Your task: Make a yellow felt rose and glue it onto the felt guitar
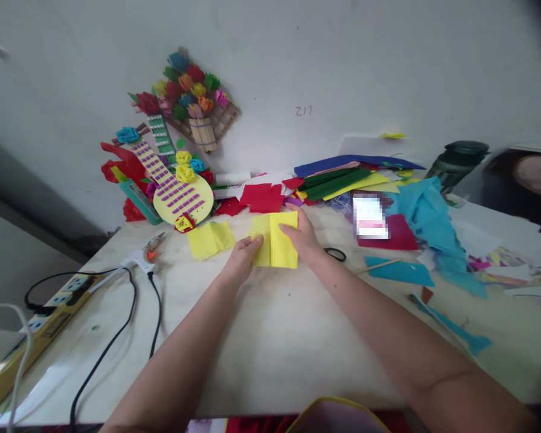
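Observation:
Between my two hands is a piece of yellow crepe paper (283, 248), raised a little over the table, with a fold line down its middle. The left part looks thinner and paler than the right. My left hand (243, 257) pinches its left edge, thumb on top. On the right side my right hand (303, 233) grips the upper edge, thumb across the front and fingers behind. More yellow paper (210, 239) lies creased on the table, just left of my left hand. The handle of scissors (335, 254) shows beside my right wrist.
Left are a glue gun (139, 260), its black cable (130, 313) and a power strip (54, 322). Behind stand a paper guitar (183, 201) and a glue bottle (139, 199). Coloured paper (342, 183), a phone (370, 216), blue crepe paper (428, 216) and a dark bottle (460, 162) fill the back right.

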Demonstrator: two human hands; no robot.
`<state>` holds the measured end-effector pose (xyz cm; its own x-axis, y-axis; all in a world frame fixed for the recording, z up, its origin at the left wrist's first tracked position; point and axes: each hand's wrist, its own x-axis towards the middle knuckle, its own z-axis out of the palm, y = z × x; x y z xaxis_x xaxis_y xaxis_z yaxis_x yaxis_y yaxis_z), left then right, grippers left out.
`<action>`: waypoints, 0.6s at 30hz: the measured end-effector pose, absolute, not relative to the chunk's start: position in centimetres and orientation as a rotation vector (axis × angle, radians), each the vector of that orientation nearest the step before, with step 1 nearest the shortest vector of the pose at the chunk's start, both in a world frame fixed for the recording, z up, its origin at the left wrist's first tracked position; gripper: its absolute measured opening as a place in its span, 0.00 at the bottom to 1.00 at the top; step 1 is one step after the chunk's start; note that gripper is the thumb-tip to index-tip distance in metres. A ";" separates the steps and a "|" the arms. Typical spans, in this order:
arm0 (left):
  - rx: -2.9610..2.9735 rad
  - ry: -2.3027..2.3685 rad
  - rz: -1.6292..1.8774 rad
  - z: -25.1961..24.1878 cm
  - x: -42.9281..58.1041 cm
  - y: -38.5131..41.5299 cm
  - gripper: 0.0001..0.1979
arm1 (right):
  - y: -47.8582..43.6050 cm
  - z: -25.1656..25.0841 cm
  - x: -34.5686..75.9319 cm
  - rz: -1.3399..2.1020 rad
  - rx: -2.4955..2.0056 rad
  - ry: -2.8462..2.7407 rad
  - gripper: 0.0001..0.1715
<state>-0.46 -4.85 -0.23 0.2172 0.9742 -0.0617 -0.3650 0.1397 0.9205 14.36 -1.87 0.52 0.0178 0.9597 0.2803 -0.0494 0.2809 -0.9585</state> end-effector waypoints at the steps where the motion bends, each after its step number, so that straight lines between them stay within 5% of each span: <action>1: 0.916 0.830 1.186 -0.2 -0.6 -4.7 0.16 | -1.6 0.3 14.5 1.069 -0.980 -1.239 0.33; 5: 0.846 0.798 1.269 -0.2 -1.1 -4.4 0.16 | -0.5 -0.7 14.8 0.951 -1.152 -1.161 0.35; 10: 0.797 0.726 1.260 -0.1 -1.1 -4.4 0.15 | -1.0 -0.4 14.4 0.839 -1.245 -1.297 0.19; 18: 0.746 0.621 1.223 0.2 -1.1 -4.5 0.13 | -2.3 0.5 13.8 0.762 -1.370 -1.572 0.12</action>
